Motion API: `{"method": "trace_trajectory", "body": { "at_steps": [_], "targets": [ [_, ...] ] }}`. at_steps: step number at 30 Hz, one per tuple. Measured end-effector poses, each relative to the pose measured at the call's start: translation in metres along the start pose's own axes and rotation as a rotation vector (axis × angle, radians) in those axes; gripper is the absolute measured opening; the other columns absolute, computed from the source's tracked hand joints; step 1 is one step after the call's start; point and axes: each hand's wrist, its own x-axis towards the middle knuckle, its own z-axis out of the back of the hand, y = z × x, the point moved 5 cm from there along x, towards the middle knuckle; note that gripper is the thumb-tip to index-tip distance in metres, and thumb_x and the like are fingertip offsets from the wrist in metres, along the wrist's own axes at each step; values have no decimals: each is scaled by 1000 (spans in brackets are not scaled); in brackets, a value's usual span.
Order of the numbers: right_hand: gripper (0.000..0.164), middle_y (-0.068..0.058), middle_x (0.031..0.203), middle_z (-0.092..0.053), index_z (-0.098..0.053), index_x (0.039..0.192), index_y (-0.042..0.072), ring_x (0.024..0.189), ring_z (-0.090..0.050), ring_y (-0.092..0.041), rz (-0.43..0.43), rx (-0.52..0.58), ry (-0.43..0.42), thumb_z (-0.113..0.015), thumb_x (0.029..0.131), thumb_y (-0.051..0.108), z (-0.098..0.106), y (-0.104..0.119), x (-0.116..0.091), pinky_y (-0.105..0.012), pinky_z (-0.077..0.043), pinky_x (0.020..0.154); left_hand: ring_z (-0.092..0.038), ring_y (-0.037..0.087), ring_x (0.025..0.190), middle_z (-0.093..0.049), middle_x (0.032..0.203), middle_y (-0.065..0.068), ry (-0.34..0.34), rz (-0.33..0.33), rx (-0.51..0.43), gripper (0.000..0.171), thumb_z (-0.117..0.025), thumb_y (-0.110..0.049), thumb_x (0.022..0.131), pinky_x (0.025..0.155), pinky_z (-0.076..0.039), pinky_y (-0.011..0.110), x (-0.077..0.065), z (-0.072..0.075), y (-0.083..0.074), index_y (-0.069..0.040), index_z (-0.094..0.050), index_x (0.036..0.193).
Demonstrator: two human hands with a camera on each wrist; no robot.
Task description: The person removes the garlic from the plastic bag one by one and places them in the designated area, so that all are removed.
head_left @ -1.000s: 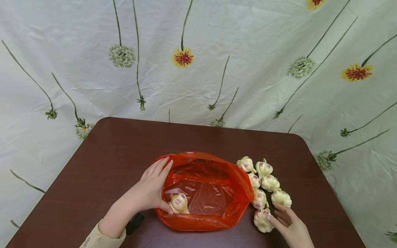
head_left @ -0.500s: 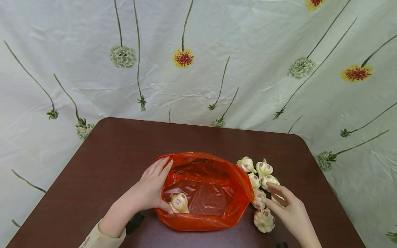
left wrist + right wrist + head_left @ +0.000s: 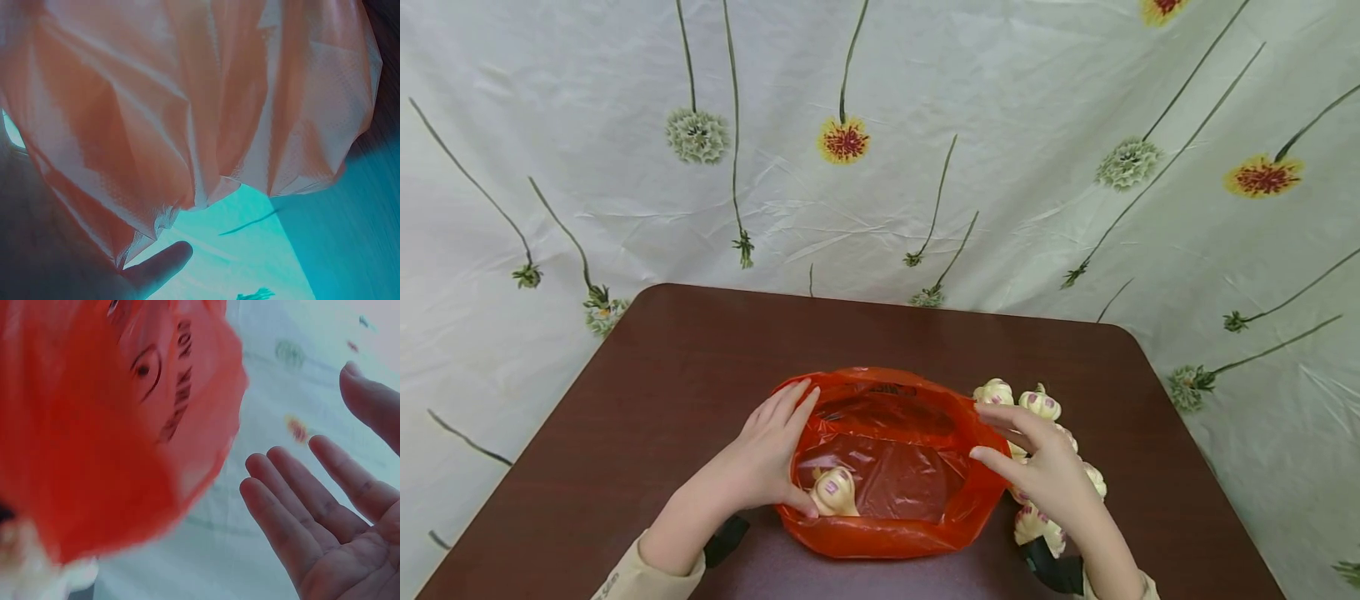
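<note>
A red plastic bag (image 3: pixel 917 542) stands on the table with its mouth spread wide; dark printing marks it in the right wrist view. One garlic bulb (image 3: pixel 835 492) lies inside, towards the left. My left hand (image 3: pixel 767 458) holds the bag's left rim, fingers and thumb spread along it; the left wrist view shows mostly the bag's side. Over the right rim is my right hand (image 3: pixel 1037 458), fingers apart; its palm is bare in the right wrist view. Whether it touches the rim, I cannot tell. Several garlic bulbs (image 3: pixel 1040 403) lie right of the bag, partly hidden by that hand.
The dark brown table (image 3: pixel 715 358) reaches to a pale hanging cloth (image 3: pixel 775 192) printed with flowers. Black wrist straps (image 3: pixel 1048 567) sit at both wrists, below cream sleeves.
My right hand has moved left and away from me, from the garlic bulbs to the bag's right rim. The left hand and the bulb inside the bag have stayed put.
</note>
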Motion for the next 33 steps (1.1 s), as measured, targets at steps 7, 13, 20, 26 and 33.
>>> {"method": "trace_trajectory", "body": {
  "at_steps": [7,13,20,26,33],
  "targets": [
    [44,-2,124,-68,-65,125,19,114,-66,-19,88,14,128,-79,84,25,-34,27,23,-39,-54,95,-20,47,143,-24,157,25,-4,-9,4,131,-93,-51,51,110,-24,71,0,-1,1,4,-28,151],
    [41,2,124,-67,-65,125,22,114,-66,-17,121,-4,241,-75,87,32,-63,43,41,-41,-53,96,-20,47,143,-24,157,25,-9,-8,4,131,-94,-49,50,110,-24,71,-1,-1,3,4,-28,151],
    [39,-1,122,-68,-66,124,17,113,-65,-17,139,28,313,-75,87,29,-86,50,51,-41,-53,96,-21,47,143,-24,157,25,-3,-12,12,132,-93,-51,50,110,-24,71,0,-3,2,4,-28,151],
    [38,-2,122,-69,-67,123,16,114,-65,-16,170,13,352,-76,87,26,-102,50,56,-38,-53,97,-21,47,143,-25,157,26,-9,-16,16,132,-93,-51,50,110,-24,71,0,-3,0,5,-29,150],
    [38,0,121,-69,-67,121,12,114,-63,-17,200,-86,436,-76,87,25,-130,43,55,-35,-51,100,-22,48,143,-25,157,27,-9,-26,18,131,-94,-49,50,110,-24,71,0,-3,-1,6,-29,150]
  ]
}}
